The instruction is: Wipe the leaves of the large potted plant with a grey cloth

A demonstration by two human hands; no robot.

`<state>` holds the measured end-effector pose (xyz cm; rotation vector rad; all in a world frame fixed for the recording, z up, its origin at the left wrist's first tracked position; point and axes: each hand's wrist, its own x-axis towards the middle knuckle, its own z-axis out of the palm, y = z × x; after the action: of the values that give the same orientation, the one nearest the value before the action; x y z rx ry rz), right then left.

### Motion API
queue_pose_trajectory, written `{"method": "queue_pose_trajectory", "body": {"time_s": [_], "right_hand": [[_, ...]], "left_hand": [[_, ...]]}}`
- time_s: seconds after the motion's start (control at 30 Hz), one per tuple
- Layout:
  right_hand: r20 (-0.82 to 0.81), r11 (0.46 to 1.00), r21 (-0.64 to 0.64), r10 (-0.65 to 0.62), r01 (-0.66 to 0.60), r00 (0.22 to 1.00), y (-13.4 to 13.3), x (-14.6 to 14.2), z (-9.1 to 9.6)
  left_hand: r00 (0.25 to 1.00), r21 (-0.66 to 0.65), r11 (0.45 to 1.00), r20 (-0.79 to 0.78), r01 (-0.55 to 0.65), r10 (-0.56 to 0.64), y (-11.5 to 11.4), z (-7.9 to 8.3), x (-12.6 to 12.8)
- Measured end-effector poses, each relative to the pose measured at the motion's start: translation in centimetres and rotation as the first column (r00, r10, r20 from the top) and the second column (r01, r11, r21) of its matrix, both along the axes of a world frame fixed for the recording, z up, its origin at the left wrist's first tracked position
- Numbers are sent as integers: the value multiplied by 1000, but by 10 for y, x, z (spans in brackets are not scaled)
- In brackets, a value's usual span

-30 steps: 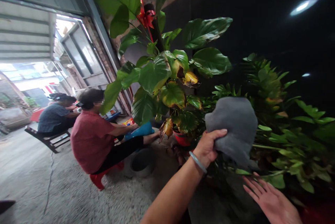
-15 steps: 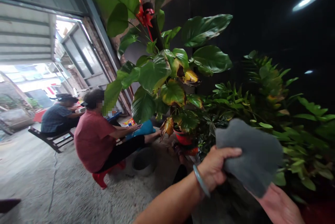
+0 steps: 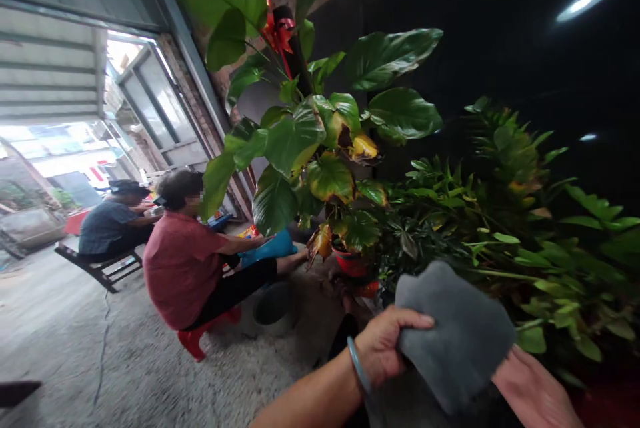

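Observation:
A flat, dark grey cloth-like piece [image 3: 455,335] with a wavy edge is held up at the lower right. My left hand [image 3: 390,346] grips its left edge, thumb on top and fingers underneath; a pale bangle circles that wrist. At the opposite edge, my right hand [image 3: 530,385] holds the piece from the right, its fingers mostly hidden behind it. Whether the material is felt, foam or fabric I cannot tell. Green foliage lies just beyond the piece.
A large potted plant [image 3: 295,135] rises ahead, its red pot [image 3: 350,263] on the concrete floor. A person in a red shirt [image 3: 177,268] sits on a red stool [image 3: 193,341] beside a grey bucket [image 3: 274,308]. Another person [image 3: 113,218] sits on a bench farther left.
Both hands have moved the grey piece down and to the left. Its surface is turned slightly differently. My hold on both edges continues.

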<state>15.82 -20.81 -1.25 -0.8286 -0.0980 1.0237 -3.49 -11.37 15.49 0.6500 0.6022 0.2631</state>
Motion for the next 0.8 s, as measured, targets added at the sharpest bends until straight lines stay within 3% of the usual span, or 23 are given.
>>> {"method": "queue_pose_trajectory", "body": {"time_s": [0.1,0.2,0.3,0.37,0.47,0.53,0.6,0.7,0.8], "right_hand": [[-93,999,-38,-9,6,996,1,-4,18],[-137,998,-59,18,-26,990,0,-7,24],[-110,990,-90,95,-105,989,-3,-5,14],[-95,988,-109,97,-107,991,-4,-3,6],[-92,995,-88,41,-49,995,-4,-4,8],[-124,995,-78,47,-57,991,-2,-6,18],[-159,994,-82,63,-76,985,0,-10,30],[-162,992,-90,75,-90,984,0,-14,43],[-166,987,-141,55,-79,985,-1,-15,46]], "left_hand": [[981,8,985,92,-174,173,21,15,17],[960,-92,960,-118,-265,254,21,-5,23],[934,-146,972,-332,-187,129,2,-33,8],[941,-140,987,-336,-81,29,-6,-36,-6],[995,-46,998,-94,-44,40,3,-12,-14],[987,16,990,76,-143,142,19,8,-8],[959,19,963,98,-267,264,31,15,2],[937,20,943,-104,-334,334,27,-6,8],[941,63,982,-282,-177,187,5,-39,-6]]}}
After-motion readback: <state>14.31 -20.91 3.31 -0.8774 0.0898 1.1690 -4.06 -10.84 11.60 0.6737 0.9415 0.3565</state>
